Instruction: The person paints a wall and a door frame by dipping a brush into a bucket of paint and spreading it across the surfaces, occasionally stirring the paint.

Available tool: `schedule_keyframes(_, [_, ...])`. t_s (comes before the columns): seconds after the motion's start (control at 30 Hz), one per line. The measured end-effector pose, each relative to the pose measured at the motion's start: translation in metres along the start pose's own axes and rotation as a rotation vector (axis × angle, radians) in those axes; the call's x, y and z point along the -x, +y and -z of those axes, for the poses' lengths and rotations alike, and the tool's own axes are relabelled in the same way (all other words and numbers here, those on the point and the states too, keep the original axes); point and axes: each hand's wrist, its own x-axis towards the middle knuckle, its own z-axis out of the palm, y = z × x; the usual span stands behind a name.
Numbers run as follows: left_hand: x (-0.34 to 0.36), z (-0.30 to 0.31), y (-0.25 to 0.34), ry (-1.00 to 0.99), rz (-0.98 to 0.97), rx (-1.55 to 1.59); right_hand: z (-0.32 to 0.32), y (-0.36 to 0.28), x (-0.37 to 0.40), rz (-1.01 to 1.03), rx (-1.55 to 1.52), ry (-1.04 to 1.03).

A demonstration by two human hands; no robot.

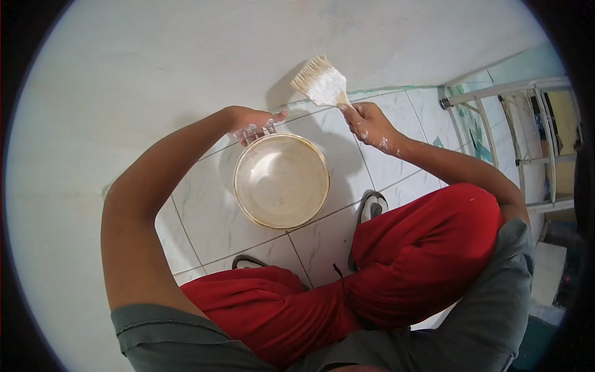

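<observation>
My right hand (373,127), spotted with white paint, is closed round the handle of a wide paintbrush (328,85). The brush points up and to the left in front of the wall, its pale bristles coated in white towards the handle. At the far rim of a round, cream-coloured bucket (282,181), my left hand (255,126) has its fingers apart and white smears on them. Its thumb stretches to the right above the rim, and the fingertips partly drop out of sight behind it. The bucket is on the floor between my feet and looks pale inside.
A pale wall (186,56) rises ahead and to the left, meeting the white tiled floor (211,217) along a greenish edge. White metal framing (536,121) stands at the right. My red-trousered knees (427,248) and sandalled feet flank the near side of the bucket.
</observation>
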Motion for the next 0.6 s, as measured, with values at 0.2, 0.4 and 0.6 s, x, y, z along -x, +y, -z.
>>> schedule_keyframes(0.2, [-0.023,-0.023,0.008,-0.028,-0.136,-0.029,0.002,-0.006,0.000,-0.025,-0.038,0.013])
schedule_keyframes(0.4, [-0.026,-0.019,0.020,-0.239,-0.324,0.023,0.007,0.000,0.002,-0.051,0.022,-0.028])
schedule_keyframes(0.6, [-0.021,-0.037,0.070,-0.381,-0.302,-0.126,0.005,-0.003,-0.002,0.003,-0.087,-0.041])
